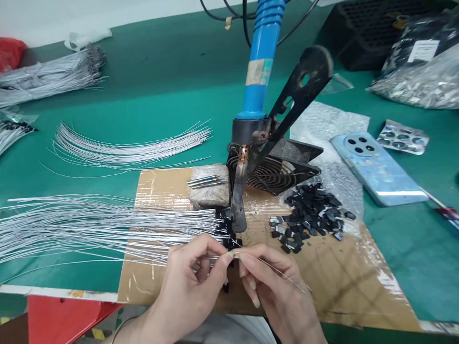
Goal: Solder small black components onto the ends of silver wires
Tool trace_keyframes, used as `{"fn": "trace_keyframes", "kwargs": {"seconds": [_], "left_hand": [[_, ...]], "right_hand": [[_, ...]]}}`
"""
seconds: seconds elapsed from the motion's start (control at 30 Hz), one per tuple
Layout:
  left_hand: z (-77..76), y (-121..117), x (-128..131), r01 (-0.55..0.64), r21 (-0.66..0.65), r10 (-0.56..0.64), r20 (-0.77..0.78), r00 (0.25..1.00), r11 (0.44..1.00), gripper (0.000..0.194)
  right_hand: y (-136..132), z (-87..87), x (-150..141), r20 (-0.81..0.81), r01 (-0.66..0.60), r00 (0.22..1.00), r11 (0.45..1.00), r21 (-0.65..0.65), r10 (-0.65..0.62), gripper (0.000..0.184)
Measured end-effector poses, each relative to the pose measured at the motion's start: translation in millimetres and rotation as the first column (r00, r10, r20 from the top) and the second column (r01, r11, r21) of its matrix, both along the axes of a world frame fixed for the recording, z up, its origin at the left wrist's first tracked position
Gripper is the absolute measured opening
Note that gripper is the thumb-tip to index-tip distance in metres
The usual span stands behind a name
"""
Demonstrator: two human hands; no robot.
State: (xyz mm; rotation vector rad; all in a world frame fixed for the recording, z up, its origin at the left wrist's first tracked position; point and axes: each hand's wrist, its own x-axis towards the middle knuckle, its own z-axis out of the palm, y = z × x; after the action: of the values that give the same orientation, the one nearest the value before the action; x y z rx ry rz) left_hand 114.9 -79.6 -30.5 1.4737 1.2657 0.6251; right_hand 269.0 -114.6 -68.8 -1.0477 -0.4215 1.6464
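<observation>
My left hand (196, 286) and my right hand (278, 283) meet over the cardboard, each pinching with thumb and forefinger. A thin wire (284, 275) runs from my right fingertips across that palm. My left fingertips close on the same wire near its end; the exact join is hidden by the fingers. Just behind my left hand lies a bundle of white wires (171, 221) with small black pieces (224, 225) at their right ends. Above the hands, a blue-handled soldering iron (261, 55) points down in a black bracket, its flat tip close to those black pieces.
Loose black pieces (313, 211) lie in a pile on the cardboard (331, 279). Behind are a wrapped block (209, 193), a small fan (274, 165) and another wire bundle (138, 147). A phone (380, 166), plastic bags (429, 79) and a black crate (375, 26) are at right.
</observation>
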Motion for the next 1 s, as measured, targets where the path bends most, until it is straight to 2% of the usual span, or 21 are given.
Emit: {"fn": "trace_keyframes", "kwargs": {"seconds": [0.23, 0.53, 0.8, 1.0], "left_hand": [[-5.2, -4, 5, -0.063, 0.068, 0.063, 0.005, 0.998, 0.996, 0.021], [-5.4, -7, 5, -0.066, 0.051, 0.066, -0.004, 0.998, 0.997, 0.024], [-4.5, -7, 7, -0.069, 0.097, 0.074, -0.046, 0.996, 0.993, 0.021], [-6.1, -9, 8, -0.090, 0.051, 0.091, -0.012, 0.996, 0.995, 0.022]], "right_hand": [[0, 1.1, -11, 0.009, 0.123, 0.992, 0.992, -0.018, -0.123, 0.011], [0, -0.5, -6, 0.023, 0.044, 0.999, 0.999, 0.029, -0.045, 0.019], [0, 3.8, -11, 0.029, 0.112, 0.993, 0.994, -0.016, -0.112, 0.018], [-1, 2.0, -12, 0.020, 0.138, 0.990, 0.990, -0.016, -0.137, 0.017]]}}
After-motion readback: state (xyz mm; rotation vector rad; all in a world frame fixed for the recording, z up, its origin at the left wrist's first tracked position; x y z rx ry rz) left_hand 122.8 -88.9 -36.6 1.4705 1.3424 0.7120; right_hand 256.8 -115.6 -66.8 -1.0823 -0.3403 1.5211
